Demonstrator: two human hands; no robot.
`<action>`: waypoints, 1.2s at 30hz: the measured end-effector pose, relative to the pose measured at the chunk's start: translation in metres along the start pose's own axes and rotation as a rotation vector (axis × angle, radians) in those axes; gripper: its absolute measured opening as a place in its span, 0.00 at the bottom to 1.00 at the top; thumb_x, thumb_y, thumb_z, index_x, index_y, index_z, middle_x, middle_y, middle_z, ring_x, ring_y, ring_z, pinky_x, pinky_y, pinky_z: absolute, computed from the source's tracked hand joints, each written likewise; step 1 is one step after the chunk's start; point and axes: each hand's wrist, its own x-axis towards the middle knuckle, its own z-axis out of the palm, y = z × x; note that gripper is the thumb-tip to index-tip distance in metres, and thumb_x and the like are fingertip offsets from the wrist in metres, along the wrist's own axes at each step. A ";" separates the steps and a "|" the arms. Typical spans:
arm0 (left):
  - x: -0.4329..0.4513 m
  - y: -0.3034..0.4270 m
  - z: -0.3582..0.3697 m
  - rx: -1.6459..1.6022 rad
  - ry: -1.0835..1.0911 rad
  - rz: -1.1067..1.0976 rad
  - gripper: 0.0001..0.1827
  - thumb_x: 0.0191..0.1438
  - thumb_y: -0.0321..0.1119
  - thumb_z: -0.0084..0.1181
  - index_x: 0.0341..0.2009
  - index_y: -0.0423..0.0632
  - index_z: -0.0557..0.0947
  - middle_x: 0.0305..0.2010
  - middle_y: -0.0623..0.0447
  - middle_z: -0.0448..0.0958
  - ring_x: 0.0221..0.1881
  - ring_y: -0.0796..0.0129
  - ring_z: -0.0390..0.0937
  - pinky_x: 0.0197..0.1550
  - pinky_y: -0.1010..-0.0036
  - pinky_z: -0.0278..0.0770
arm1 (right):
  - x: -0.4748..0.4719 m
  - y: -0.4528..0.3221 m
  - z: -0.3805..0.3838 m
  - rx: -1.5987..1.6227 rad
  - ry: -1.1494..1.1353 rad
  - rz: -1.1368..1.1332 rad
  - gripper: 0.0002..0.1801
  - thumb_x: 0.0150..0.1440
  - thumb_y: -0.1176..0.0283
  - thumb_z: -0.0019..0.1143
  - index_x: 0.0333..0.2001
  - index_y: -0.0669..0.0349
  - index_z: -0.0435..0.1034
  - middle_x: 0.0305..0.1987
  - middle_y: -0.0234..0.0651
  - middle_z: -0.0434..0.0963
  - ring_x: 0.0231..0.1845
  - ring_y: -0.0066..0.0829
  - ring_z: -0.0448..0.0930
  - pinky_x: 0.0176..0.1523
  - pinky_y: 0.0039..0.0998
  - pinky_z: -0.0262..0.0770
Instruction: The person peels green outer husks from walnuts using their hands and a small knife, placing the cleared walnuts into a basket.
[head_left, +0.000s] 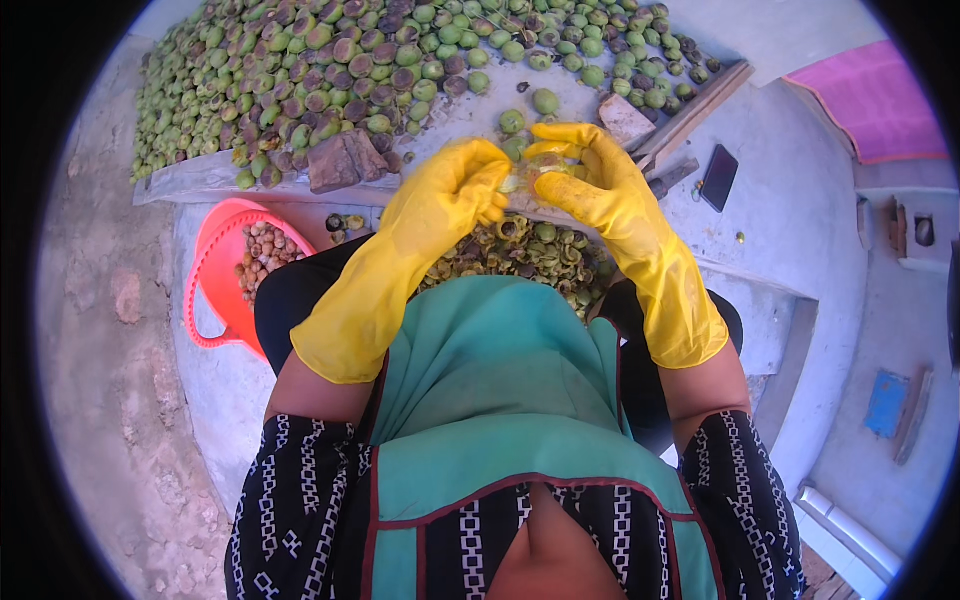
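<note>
Both of my hands wear yellow rubber gloves and meet over the edge of a low concrete ledge. Thumb and fingers of my right hand (592, 176) grip a walnut (553, 163) in a partly brown green husk. Close on its left, my left hand (461, 184) is curled, its fingertips blurred. A small pale piece (511, 182) shows at those fingertips; whether it is husk or a tool I cannot tell. Just beyond the hands lie loose green walnuts (511, 121). Below them, between my knees, is a heap of split, emptied husks (547, 255).
A large pile of green and blackened walnuts (322, 67) covers the ledge (480, 124), edged by stones (345, 161) and a wooden plank (694, 112). Shelled-out brown walnuts (266, 251) sit in a red plastic basket (247, 322) at left. A phone (719, 178) lies at right.
</note>
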 end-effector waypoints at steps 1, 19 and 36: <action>0.001 -0.005 -0.004 0.102 0.042 0.028 0.10 0.66 0.33 0.45 0.45 0.41 0.75 0.34 0.49 0.77 0.30 0.73 0.73 0.35 0.76 0.75 | 0.000 0.001 -0.004 -0.040 0.004 0.007 0.32 0.55 0.71 0.62 0.62 0.65 0.60 0.54 0.39 0.71 0.49 0.27 0.76 0.53 0.29 0.73; 0.002 0.001 0.012 -0.018 -0.067 0.259 0.14 0.61 0.32 0.56 0.49 0.40 0.75 0.41 0.52 0.79 0.38 0.71 0.76 0.41 0.75 0.74 | -0.008 0.004 0.006 0.182 0.000 0.120 0.24 0.56 0.74 0.63 0.55 0.65 0.67 0.49 0.34 0.78 0.46 0.21 0.78 0.52 0.21 0.73; 0.002 0.006 0.011 0.032 0.136 0.297 0.15 0.66 0.34 0.42 0.51 0.39 0.72 0.40 0.50 0.74 0.34 0.66 0.74 0.39 0.76 0.73 | -0.010 0.006 0.022 0.116 0.037 -0.071 0.18 0.57 0.78 0.59 0.53 0.65 0.69 0.45 0.32 0.78 0.44 0.18 0.77 0.51 0.22 0.74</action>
